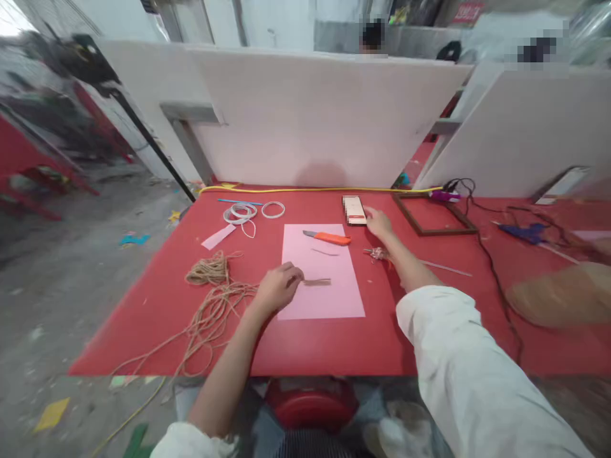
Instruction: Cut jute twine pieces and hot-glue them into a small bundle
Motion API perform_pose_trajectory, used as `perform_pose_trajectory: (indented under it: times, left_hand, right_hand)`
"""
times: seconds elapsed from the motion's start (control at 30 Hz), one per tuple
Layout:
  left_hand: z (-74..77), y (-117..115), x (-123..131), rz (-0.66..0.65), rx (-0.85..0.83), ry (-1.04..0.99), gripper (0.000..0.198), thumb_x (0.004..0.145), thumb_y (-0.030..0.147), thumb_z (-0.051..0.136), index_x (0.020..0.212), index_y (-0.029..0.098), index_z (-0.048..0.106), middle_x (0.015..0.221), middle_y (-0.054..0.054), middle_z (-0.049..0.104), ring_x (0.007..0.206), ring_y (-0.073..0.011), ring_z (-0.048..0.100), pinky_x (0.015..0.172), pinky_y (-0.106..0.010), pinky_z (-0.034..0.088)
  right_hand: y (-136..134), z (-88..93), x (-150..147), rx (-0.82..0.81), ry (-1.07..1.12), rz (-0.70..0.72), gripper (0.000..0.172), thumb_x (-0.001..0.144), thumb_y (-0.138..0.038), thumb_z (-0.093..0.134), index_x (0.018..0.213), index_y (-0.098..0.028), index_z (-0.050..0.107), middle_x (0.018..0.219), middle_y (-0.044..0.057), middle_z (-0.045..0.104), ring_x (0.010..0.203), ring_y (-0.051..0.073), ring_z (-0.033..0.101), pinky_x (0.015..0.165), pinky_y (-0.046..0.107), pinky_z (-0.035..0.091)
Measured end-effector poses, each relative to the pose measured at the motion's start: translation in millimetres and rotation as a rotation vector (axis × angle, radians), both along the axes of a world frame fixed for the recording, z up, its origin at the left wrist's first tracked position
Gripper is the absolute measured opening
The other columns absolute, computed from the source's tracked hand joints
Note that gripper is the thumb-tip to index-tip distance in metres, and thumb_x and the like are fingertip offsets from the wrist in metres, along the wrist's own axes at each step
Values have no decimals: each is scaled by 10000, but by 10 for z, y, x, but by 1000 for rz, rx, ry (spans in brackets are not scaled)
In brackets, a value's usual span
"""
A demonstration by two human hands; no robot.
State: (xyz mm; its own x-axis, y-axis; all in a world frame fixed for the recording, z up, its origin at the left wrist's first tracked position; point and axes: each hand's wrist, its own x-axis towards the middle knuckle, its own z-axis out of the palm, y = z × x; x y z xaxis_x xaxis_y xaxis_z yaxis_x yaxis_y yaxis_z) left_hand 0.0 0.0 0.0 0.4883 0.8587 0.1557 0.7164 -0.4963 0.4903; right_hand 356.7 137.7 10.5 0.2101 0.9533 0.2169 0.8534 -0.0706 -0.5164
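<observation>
My left hand (281, 285) is closed, its fingertips pinching short pieces of brown twine (319, 282) over a pink sheet of paper (322, 302). On that sheet lie a utility knife (330, 238) with an orange handle, blade pointing left, and a thin loose strand (324, 252). My right hand (379, 224) reaches forward, fingers extended at the right edge of a phone (354, 210) with a lit screen. Whether the fingers press on the phone or only rest beside it is hard to see. Left of my left hand, a bundle of twine (209, 270) trails loose loops.
White cord coils (240, 213), a blue stick (239, 201) and a pink strip (218, 236) lie at back left. A hot glue gun (379, 253), a brown frame (434, 226), blue scissors (522, 233) and black cables are right. A blurred brown shape (563, 292) is far right.
</observation>
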Motion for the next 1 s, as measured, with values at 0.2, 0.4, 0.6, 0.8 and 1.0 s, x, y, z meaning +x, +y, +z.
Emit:
perform_pose_trajectory:
  times: [0.2,0.4,0.6,0.8,1.0]
  left_hand:
    - [-10,-4,14,-2,-4,8,210,929,203,537,977,238,739,995,-35,705,853,-179,672,743,-281,482]
    - [16,10,20,-2,-21,27,220,927,206,532,986,239,741,989,-34,699,847,-183,664,750,-286,479]
    - [1,18,15,-18,2,5,210,934,214,536,977,228,741,965,-32,696,790,-164,639,715,-274,452]
    - [31,19,14,-27,-15,-6,208,929,206,542,968,227,744,972,-30,698,780,-159,636,709,-275,437]
    - [28,5,18,-24,-5,-19,212,925,200,541,962,231,747,982,-29,703,785,-162,640,716,-275,444]
  right_hand:
    - [-279,143,-234,52,2,0,366,932,-150,432,1172,-158,709,1206,135,717,1105,254,641,966,367,471]
    - [-1371,-33,-849,89,236,434,248,931,-186,502,1048,-225,717,1026,45,708,840,176,642,791,299,483]
    - [-1812,-244,-861,71,91,506,321,1000,-218,483,1149,-264,764,1016,59,630,820,160,604,733,284,448]
    - [-1782,-306,-828,97,10,566,361,990,-162,497,1176,-302,773,995,58,589,834,156,583,735,279,451]
    - [-1794,-308,-835,125,-7,581,329,1003,-206,528,1201,-316,765,991,55,589,801,146,575,717,278,447]
